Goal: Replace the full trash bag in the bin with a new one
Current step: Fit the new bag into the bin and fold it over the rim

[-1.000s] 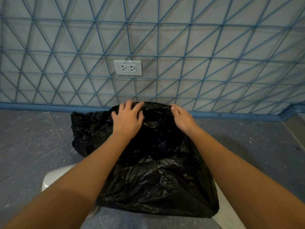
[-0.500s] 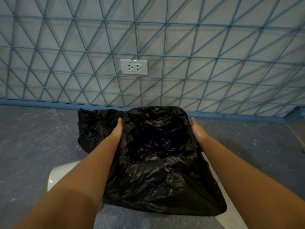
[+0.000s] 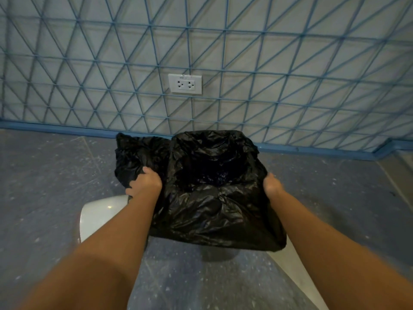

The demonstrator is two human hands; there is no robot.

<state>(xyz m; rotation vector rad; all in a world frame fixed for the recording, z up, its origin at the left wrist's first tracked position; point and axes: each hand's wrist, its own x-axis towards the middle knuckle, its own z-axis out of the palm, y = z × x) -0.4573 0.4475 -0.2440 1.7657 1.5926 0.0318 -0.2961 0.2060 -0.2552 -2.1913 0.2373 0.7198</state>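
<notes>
A black trash bag (image 3: pixel 214 211) is stretched over the bin, whose body it hides completely; the bag's mouth gapes dark in the middle. My left hand (image 3: pixel 145 183) grips the bag's left side, fingers curled into the plastic. My right hand (image 3: pixel 271 185) presses against the bag's right side with its fingers hidden behind the fold. Behind the left side sits a second bunched mass of black plastic (image 3: pixel 136 157); whether it is a separate bag I cannot tell.
A white curved lid-like object (image 3: pixel 100 214) lies on the grey floor under my left forearm. Another white piece (image 3: pixel 290 271) shows at lower right. The wall with blue lattice and a white socket (image 3: pixel 185 83) stands right behind the bin.
My hands slid from the bag's far rim down along its left and right sides toward me. The bag's mouth has opened wider and its edge sits lower over the bin.
</notes>
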